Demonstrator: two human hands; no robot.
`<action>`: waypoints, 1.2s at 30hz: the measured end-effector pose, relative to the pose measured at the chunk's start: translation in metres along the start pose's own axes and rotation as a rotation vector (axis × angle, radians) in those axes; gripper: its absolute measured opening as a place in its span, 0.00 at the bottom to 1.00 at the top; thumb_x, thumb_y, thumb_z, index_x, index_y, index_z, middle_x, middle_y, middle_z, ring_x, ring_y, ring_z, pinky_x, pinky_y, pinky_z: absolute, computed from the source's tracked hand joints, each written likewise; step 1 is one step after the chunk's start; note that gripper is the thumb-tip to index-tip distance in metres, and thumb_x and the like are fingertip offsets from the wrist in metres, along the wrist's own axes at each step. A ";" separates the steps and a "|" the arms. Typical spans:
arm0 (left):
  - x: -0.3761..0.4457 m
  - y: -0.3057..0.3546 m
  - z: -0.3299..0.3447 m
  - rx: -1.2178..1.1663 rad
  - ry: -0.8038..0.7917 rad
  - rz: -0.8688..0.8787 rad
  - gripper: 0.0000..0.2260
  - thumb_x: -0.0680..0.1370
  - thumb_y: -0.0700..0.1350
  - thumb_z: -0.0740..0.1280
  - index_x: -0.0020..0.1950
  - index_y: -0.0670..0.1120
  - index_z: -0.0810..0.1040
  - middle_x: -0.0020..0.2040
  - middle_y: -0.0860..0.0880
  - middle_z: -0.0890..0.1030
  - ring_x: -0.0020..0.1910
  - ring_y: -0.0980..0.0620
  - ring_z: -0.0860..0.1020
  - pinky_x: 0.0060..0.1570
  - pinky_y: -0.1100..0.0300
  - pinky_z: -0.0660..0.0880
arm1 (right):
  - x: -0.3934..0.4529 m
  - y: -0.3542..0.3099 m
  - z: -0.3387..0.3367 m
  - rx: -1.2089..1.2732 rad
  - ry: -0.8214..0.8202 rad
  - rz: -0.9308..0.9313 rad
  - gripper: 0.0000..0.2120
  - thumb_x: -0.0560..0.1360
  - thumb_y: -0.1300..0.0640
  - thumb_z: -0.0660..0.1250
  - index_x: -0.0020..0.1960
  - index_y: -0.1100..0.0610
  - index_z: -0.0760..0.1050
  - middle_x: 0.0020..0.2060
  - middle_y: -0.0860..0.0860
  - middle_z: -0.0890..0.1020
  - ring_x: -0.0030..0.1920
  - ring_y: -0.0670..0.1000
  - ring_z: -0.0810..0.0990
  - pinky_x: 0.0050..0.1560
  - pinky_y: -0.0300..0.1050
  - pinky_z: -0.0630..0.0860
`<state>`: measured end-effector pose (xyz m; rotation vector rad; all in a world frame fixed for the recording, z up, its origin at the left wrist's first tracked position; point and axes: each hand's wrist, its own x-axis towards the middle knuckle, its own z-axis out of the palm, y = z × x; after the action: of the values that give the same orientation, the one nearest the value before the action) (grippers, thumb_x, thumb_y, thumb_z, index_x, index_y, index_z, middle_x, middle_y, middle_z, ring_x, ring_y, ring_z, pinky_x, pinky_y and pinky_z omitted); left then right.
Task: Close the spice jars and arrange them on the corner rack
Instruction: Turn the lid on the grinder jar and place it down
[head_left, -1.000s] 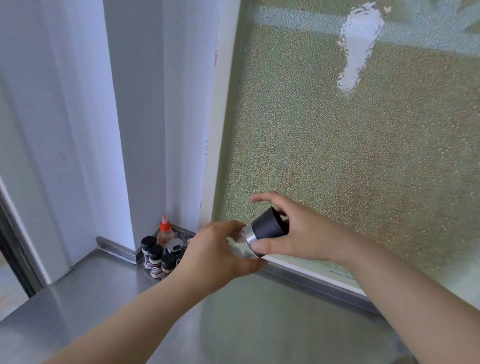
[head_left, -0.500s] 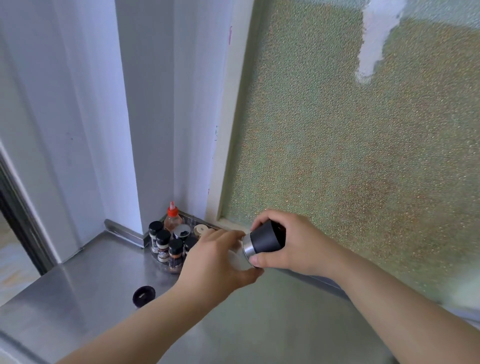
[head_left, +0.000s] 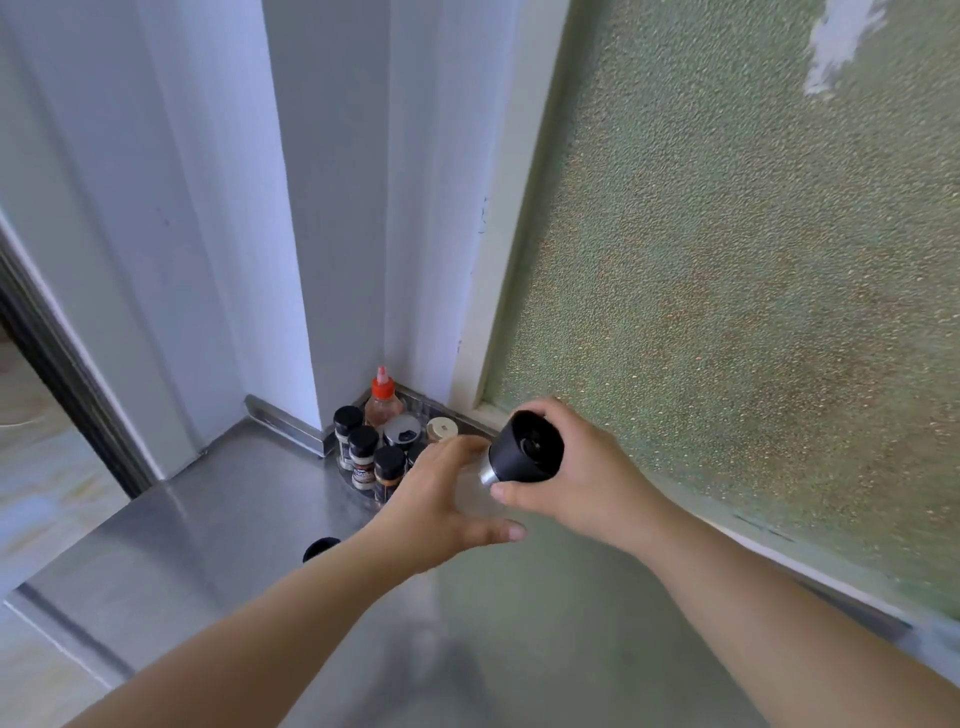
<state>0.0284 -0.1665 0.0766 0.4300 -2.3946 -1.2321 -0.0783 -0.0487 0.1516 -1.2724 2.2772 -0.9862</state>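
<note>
Black cap (head_left: 527, 452) sits in the right hand (head_left: 582, 483), its grip closed around it; the left hand (head_left: 441, 504) clasps the clear jar body (head_left: 475, 491) (blurred) above the steel table (head_left: 234, 525).

Both bare forearms reach forward and converge, the hands meeting close together. The right hand (head_left: 582, 483) comes in from the right, fingers curled over the top and thumb pressed underneath in a firm grasp. The left hand (head_left: 441, 504) comes in from the lower left, back turned up, fingers wrapped forward and thumb stretched out to the right beneath the right thumb.
</note>
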 end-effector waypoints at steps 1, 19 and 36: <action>0.005 -0.011 -0.004 0.060 -0.031 0.015 0.46 0.51 0.73 0.67 0.63 0.51 0.67 0.59 0.55 0.70 0.59 0.58 0.65 0.60 0.69 0.62 | 0.008 0.003 0.003 -0.031 0.000 0.000 0.25 0.60 0.54 0.78 0.52 0.43 0.70 0.41 0.37 0.78 0.40 0.32 0.76 0.40 0.21 0.67; 0.055 -0.141 -0.009 0.936 -0.422 -0.010 0.29 0.78 0.49 0.57 0.74 0.45 0.47 0.77 0.48 0.49 0.75 0.49 0.49 0.73 0.49 0.43 | 0.099 0.070 0.030 -0.130 -0.003 0.178 0.26 0.61 0.58 0.77 0.55 0.47 0.72 0.45 0.45 0.78 0.45 0.46 0.76 0.37 0.23 0.66; 0.042 -0.176 -0.078 0.792 -0.253 -0.185 0.28 0.75 0.47 0.62 0.73 0.49 0.56 0.75 0.49 0.56 0.74 0.49 0.55 0.73 0.51 0.48 | 0.144 0.074 0.113 -0.202 -0.156 0.062 0.29 0.62 0.58 0.76 0.60 0.50 0.69 0.55 0.48 0.76 0.53 0.46 0.74 0.49 0.35 0.66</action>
<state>0.0448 -0.3381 -0.0184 0.7694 -3.0609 -0.3487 -0.1321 -0.1901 0.0243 -1.2990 2.3244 -0.6248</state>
